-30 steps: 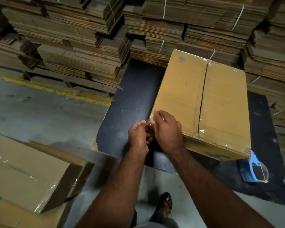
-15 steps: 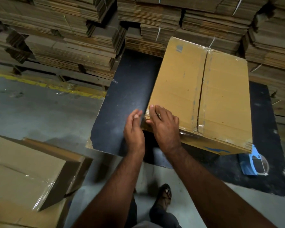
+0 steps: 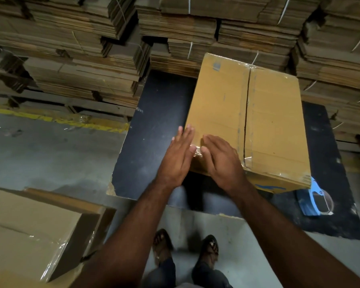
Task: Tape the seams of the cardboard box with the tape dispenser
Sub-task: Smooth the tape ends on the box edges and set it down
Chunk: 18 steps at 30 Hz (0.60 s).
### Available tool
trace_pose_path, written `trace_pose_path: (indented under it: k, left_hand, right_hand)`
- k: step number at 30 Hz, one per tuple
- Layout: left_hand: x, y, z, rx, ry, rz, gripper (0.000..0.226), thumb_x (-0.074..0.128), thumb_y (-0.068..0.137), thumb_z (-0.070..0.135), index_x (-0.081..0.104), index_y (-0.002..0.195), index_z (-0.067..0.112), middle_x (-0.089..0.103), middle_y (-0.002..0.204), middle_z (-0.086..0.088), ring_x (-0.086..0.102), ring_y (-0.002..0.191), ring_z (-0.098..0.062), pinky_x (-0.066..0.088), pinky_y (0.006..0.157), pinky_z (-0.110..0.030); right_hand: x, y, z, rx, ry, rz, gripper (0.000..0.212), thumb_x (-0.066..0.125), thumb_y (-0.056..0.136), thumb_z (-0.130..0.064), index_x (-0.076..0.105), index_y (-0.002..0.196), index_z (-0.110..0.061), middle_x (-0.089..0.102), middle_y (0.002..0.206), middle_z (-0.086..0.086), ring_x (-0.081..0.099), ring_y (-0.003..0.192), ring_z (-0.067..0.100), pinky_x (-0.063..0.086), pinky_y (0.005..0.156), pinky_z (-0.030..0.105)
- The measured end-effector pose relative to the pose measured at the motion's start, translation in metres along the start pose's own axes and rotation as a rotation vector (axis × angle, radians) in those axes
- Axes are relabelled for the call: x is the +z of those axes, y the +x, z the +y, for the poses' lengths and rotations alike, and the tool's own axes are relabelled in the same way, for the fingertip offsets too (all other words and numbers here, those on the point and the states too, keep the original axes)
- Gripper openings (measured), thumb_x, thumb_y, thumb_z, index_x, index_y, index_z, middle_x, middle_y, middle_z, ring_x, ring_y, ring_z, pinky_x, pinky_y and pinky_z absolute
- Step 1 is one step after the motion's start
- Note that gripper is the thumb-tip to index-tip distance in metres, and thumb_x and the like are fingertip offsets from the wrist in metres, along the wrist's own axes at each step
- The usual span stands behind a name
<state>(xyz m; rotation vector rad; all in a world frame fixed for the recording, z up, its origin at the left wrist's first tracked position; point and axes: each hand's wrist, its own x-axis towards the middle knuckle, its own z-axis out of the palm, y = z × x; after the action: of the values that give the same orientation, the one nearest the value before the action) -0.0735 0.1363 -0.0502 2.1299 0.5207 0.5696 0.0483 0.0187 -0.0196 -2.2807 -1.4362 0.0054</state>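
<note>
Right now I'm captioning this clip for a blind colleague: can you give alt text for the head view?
Both hands, left hand and right hand, press flat on the near-left corner of a taped cardboard box on a dark board. A blue tape dispenser lies beside the box's right corner.

light: dim, warm indoor | shadows: soft, dark under cardboard box (image 3: 247, 113) at 6 o'clock | glare: tape sheen by left hand (image 3: 176, 156) | blur: slight on fingers | distortion: wide-angle bowing at edges

A closed brown cardboard box (image 3: 258, 121) is sitting at one o'clock; a blue tape dispenser (image 3: 313, 199) is lying at four o'clock.
</note>
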Motion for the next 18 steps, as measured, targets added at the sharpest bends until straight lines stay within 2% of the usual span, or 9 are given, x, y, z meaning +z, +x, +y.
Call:
trace_pose_path:
  k: [3, 7, 11, 14, 16, 18]
  left_hand:
    - [0.001, 0.010, -0.025, 0.192, 0.280, -0.117, 0.053, 0.036, 0.105, 0.035, 0.029, 0.154, 0.015, 0.018, 0.164, 0.002, -0.002, 0.152, -0.022, 0.017, 0.121, -0.046]
    - [-0.009, 0.019, -0.044, 0.420, 0.495, -0.219, 0.057, 0.039, 0.103, 0.036, 0.030, 0.153, 0.011, 0.021, 0.162, -0.005, 0.003, 0.151, -0.034, 0.019, 0.120, -0.048]
    - [-0.018, 0.015, -0.030, 0.431, 0.633, -0.249, 0.060, 0.036, 0.102, 0.040, 0.025, 0.155, 0.013, 0.014, 0.164, -0.002, 0.002, 0.152, -0.030, 0.016, 0.120, -0.051]
    - [-0.019, 0.012, -0.015, 0.431, 0.742, -0.266, 0.061, 0.024, 0.104, 0.047, 0.025, 0.155, 0.014, 0.013, 0.164, -0.002, 0.003, 0.152, -0.024, 0.012, 0.121, -0.051]
    - [-0.011, 0.017, -0.007, 0.390, 0.731, -0.268, 0.062, 0.020, 0.104, 0.048, 0.029, 0.154, 0.012, 0.018, 0.163, -0.004, 0.010, 0.151, -0.024, 0.016, 0.120, -0.051]
    - [-0.003, 0.019, -0.007, 0.366, 0.727, -0.282, 0.061, 0.024, 0.104, 0.047, 0.035, 0.151, 0.010, 0.025, 0.161, -0.005, 0.018, 0.150, -0.027, 0.022, 0.118, -0.054]
  right_hand:
    - [0.013, -0.012, 0.011, -0.040, -0.226, -0.020, 0.054, 0.032, 0.102, -0.040, 0.049, 0.142, -0.008, 0.047, 0.148, 0.010, 0.043, 0.137, 0.025, 0.042, 0.102, 0.040]
    - [0.019, -0.017, 0.022, -0.118, -0.362, -0.068, 0.054, 0.036, 0.101, -0.035, 0.040, 0.148, -0.008, 0.041, 0.153, 0.010, 0.039, 0.141, 0.024, 0.039, 0.106, 0.039]
    - [0.008, -0.023, 0.021, -0.129, -0.330, -0.138, 0.059, 0.028, 0.100, -0.042, 0.039, 0.149, -0.008, 0.040, 0.153, 0.010, 0.038, 0.141, 0.024, 0.039, 0.110, 0.043]
    - [0.000, -0.028, 0.022, -0.033, -0.235, -0.076, 0.060, 0.027, 0.103, -0.046, 0.046, 0.144, -0.007, 0.044, 0.150, 0.011, 0.039, 0.141, 0.024, 0.036, 0.112, 0.042]
    - [0.001, -0.029, 0.026, 0.049, -0.277, -0.021, 0.056, 0.031, 0.104, -0.043, 0.047, 0.143, -0.007, 0.046, 0.149, 0.011, 0.041, 0.139, 0.024, 0.035, 0.112, 0.042]
    - [0.006, -0.034, 0.029, 0.049, -0.330, -0.032, 0.054, 0.034, 0.102, -0.038, 0.047, 0.143, -0.006, 0.047, 0.148, 0.012, 0.044, 0.138, 0.024, 0.037, 0.111, 0.042]
